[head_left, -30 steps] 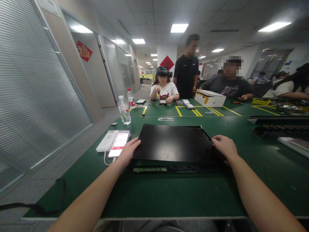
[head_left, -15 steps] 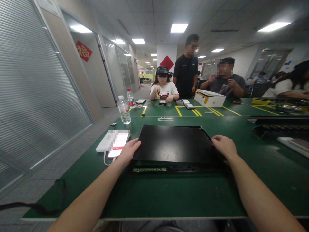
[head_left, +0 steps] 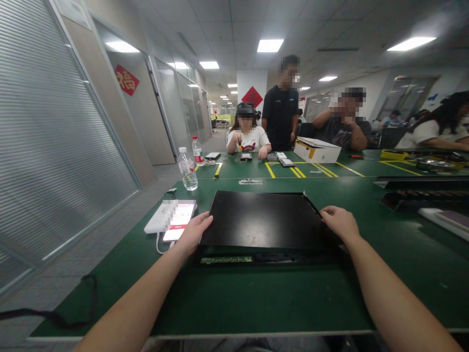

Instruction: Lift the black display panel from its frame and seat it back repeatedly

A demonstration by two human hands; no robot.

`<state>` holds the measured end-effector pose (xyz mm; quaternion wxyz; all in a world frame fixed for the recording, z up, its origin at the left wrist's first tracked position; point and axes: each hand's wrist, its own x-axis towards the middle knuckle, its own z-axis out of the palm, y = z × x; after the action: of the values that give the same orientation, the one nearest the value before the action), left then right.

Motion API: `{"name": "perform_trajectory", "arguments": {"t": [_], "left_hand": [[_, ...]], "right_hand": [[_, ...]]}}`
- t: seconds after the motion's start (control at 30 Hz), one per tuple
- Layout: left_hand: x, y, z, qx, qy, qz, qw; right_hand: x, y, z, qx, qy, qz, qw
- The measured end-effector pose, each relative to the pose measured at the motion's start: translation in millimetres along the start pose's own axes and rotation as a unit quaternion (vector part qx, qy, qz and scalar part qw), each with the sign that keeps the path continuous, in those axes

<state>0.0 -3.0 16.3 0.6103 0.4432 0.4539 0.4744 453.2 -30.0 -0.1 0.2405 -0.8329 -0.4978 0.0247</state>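
A flat, glossy black panel (head_left: 262, 220) lies tilted over a black frame (head_left: 296, 257) on the green table. Along the near side of the frame, a strip of green circuit board (head_left: 226, 259) shows. My left hand (head_left: 196, 230) grips the panel's left edge, thumb on top and the other fingers underneath, out of sight. At the right edge my right hand (head_left: 340, 224) is closed, fingers bent against the rim; its fingertips are partly hidden. The panel covers most of the frame's inside.
Left of the panel lie a phone (head_left: 179, 220) and a white device with a cable. A water bottle (head_left: 188, 168) stands behind them. Long black parts (head_left: 406, 199) and a white device (head_left: 445, 220) lie at right. Several people are across the table, near a white box (head_left: 317, 149).
My hands and the panel keep nearly the same position; the view has shifted slightly. Across the table, the seated person at right has changed arm position.
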Motion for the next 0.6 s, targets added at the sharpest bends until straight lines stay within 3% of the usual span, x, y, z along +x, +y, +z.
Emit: {"name": "perform_trajectory", "arguments": {"t": [0.6], "left_hand": [[1.4,-2.0,-2.0,-0.012,0.015,-0.001,1.0]], "right_hand": [[0.2,-0.2,0.3,-0.004,-0.01,0.001,1.0]]}}
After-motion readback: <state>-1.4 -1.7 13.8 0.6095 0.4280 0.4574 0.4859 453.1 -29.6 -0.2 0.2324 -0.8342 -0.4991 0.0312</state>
